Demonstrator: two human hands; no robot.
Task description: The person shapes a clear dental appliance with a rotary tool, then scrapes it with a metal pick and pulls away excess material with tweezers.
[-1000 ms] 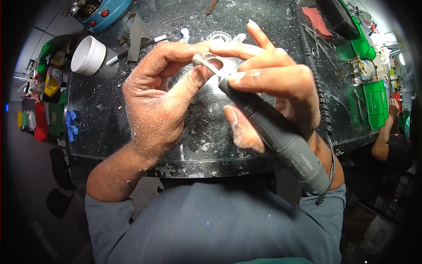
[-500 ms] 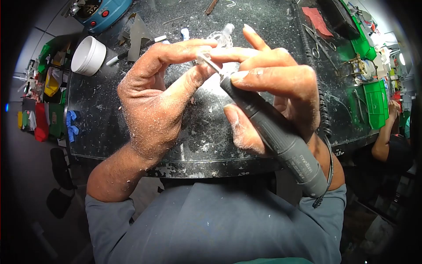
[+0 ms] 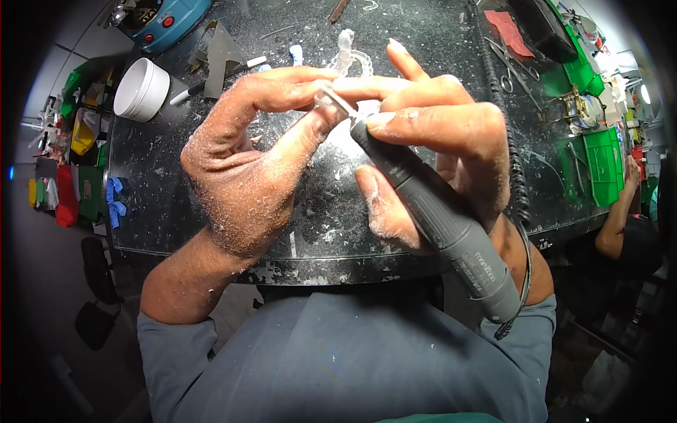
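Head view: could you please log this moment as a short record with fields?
Left hand: left hand pinches a clear plastic piece at its fingertips
Right hand: right hand grips a grey rotary handpiece, tip at the piece
Surface: dark, dust-strewn workbench
Nearby: white tub at far left, scissors at far right
Other person: an arm at the right edge

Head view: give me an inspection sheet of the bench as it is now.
Surface: dark bench top, covered in white dust and shavings.
Job's things: clear plastic piece; grey rotary tool, tip at the piece.
Clutter: white tub, white pen, scissors, red cloth.
Hands: left hand pinches the piece; right hand grips the tool.
Cables: coiled black cord from the tool.
Surroundings: green trays; another person's arm at right.
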